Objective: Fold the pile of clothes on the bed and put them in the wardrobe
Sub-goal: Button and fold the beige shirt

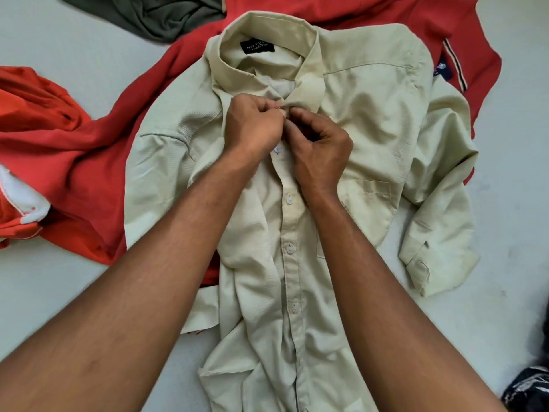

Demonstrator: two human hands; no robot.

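Bed surface [511, 203]: pale grey-white sheet, flat, with faint smudges at the right; it ran to every edge of the view, so this was all of the room on show.
Cream shirt [371, 129]: long-sleeved and button-fronted, it lay face up in the middle of the sheet with its collar at the far end and its hem nearest the person. The front was creased. The sleeve on the right lay bent down along the body, cuff [416, 272] on the sheet.
Red garment [98, 162]: spread beneath the cream shirt, showing past it at the left and at the top right, where a striped trim and a navy label [444, 68] showed.
Orange-red garment [26, 108]: bunched at the left edge and touching the red one, with a white patch low down.
Olive-grey garment [154, 16]: crumpled at the top edge, lying against the red cloth.
Left hand [252, 126]: fingers curled, pinching the shirt front just below the collar.
Right hand [318, 150]: fingers curled, pinching the same strip from the other side; the fingertips of the two hands met.
Dark patterned item [528, 391]: at the bottom right corner, kind not clear.
Chest pocket [365, 200]: flat, just right of the right wrist.
Collar label [257, 46]: black, lettering too small to read in full.
Buttons [289, 200]: pale, in a line down the front below the hands.
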